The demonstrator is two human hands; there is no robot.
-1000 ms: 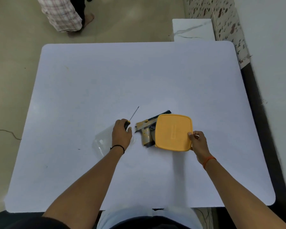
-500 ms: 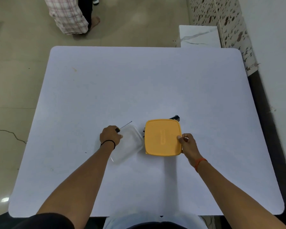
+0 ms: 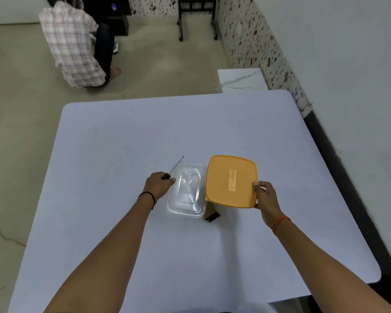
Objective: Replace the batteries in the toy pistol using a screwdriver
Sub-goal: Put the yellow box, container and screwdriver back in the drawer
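My left hand grips the black handle of a thin screwdriver, whose shaft points away to the upper right. It touches the left edge of a clear plastic container on the white table. My right hand pinches the right edge of an orange lid, held flat above the table. Most of the toy pistol is hidden under the lid; only a dark corner of the toy pistol shows below it.
A person in a checked shirt crouches on the floor beyond the table's far left. A white marble block stands at the far right corner. The wall runs along the right side.
The lid has come towards me and now hides nearly all of the pistol. The clear container has come into plain view beside my left hand. The camera has tilted up, showing more of the room.
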